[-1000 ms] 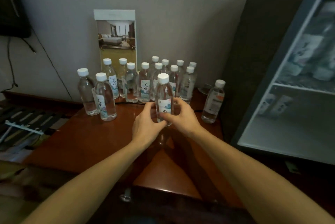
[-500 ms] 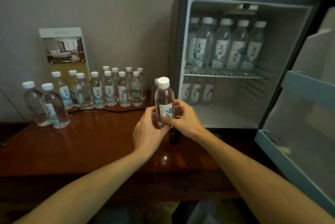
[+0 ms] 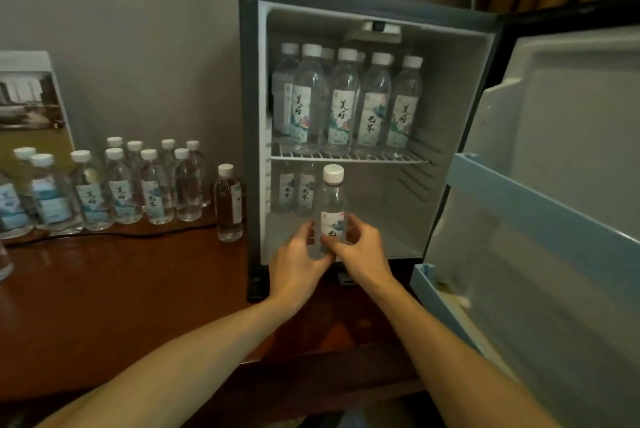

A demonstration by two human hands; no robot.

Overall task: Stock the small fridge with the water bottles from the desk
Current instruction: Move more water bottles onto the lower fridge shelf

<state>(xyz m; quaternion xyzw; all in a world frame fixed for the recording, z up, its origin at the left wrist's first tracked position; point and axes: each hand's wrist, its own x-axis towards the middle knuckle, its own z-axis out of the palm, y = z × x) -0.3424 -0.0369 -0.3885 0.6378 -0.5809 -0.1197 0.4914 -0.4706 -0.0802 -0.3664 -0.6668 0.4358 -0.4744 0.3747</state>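
The small dark-framed fridge [image 3: 250,150], door open, fills 12 to 3 o'clock now, way closer than 1 second ago. Brown wooden desk [image 3: 121,289] holds about 12 clear white-capped bottles [image 3: 119,185] at 9. 1 clear labelled water bottle [image 3: 331,199] is upright at the lower compartment's mouth, left hand [image 3: 298,265] and right hand [image 3: 363,254] both gripping it, so placing's next, I reckon.

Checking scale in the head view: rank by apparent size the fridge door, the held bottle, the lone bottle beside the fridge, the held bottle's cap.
1. fridge door
2. held bottle and lone bottle: alike; the held one is nearer, so unranked
3. cap
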